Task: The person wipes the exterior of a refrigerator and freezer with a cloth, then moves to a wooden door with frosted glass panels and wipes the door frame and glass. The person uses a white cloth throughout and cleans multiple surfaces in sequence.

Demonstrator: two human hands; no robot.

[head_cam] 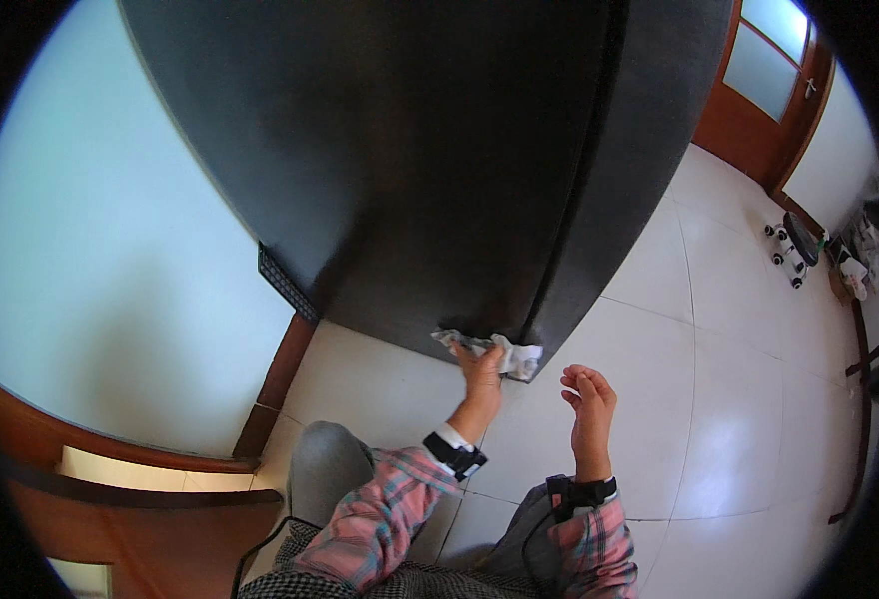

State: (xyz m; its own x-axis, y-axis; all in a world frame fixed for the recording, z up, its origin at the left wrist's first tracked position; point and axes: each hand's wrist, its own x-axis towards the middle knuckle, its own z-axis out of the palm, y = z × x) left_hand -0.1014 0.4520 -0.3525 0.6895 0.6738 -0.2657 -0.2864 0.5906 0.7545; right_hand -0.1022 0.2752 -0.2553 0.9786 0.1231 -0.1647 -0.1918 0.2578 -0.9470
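Observation:
My left hand [479, 374] grips a crumpled white cloth with grey markings [518, 358]. The cloth lies against the bottom edge of a tall, dark cabinet or refrigerator [424, 187], close to its lower front corner. Part of the cloth is hidden behind my fingers. A vertical seam runs down the dark front and ends just above the cloth. To the right, my right hand [591, 408] is held over the floor tiles, apart from the cloth. Its fingers are loosely curled, and nothing shows in them.
Pale floor tiles [642, 359] surround my knees. Left of the dark unit are a black grille-like piece [286, 283], a white wall [102, 224] and brown skirting [282, 367]. A small wheeled stool [795, 243] stands at right, below a brown glazed door [754, 90].

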